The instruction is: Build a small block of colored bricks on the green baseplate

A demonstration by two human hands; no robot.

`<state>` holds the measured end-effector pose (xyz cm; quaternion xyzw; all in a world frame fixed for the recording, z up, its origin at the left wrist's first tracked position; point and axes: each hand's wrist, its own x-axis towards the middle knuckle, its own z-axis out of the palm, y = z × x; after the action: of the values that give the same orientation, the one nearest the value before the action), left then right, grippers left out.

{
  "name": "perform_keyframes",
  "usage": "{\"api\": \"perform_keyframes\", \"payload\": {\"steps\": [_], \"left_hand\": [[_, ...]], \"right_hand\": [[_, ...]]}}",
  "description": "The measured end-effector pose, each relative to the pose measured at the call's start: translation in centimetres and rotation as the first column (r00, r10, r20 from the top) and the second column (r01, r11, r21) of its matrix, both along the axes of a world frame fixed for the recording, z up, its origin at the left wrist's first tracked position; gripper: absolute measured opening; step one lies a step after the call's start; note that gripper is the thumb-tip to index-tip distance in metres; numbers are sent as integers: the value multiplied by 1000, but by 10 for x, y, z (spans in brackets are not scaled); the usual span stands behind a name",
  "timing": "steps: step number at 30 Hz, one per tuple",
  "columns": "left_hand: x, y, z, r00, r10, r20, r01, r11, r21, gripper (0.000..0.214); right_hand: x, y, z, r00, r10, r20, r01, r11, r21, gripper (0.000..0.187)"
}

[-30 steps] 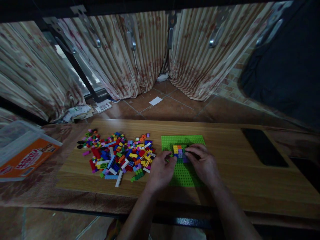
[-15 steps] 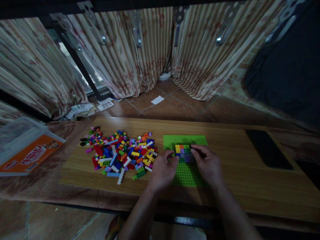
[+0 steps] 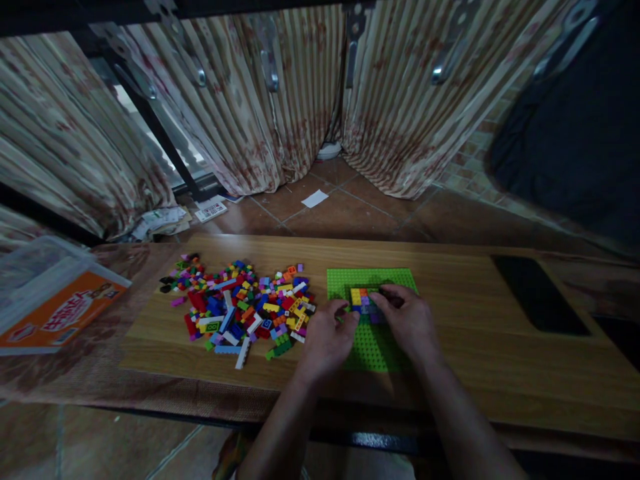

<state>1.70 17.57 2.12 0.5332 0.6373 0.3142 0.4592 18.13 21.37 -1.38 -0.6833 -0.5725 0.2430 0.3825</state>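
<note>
Probably light, stiff plastic in that multicolored brick build (image 3: 361, 302), not very fragile, maybe slick. Best pinched low on the sides. Sits mid-to-far on the green baseplate (image 3: 373, 350), seemingly longest left to right, right end hidden. Left hand (image 3: 327, 335) just beside, thumb and finger apart; right hand (image 3: 409, 321) over the right end, can't tell if gripping.

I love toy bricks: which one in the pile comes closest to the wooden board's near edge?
The straight, long white brick whose near tip juts out past all the others.
</note>
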Motion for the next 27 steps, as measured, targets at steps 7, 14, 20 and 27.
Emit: {"api": "perform_keyframes", "payload": {"steps": [7,14,20,27], "left_hand": [[1,0,0,998,-7,-59,9,1000,24,32],[1,2,-2,996,-1,-94,5,999,49,32],[0,1,-1,999,20,-39,-18,998,65,30],[-4,5,4,963,150,225,-175,980,99,26]], "right_hand": [[-3,2,6,999,30,31,-28,998,-50,45],[-1,6,13,997,75,26,-72,993,-89,36],[10,6,12,990,66,-124,-82,988,-132,43],[12,3,14,910,-155,-385,117,986,-119,47]]}}
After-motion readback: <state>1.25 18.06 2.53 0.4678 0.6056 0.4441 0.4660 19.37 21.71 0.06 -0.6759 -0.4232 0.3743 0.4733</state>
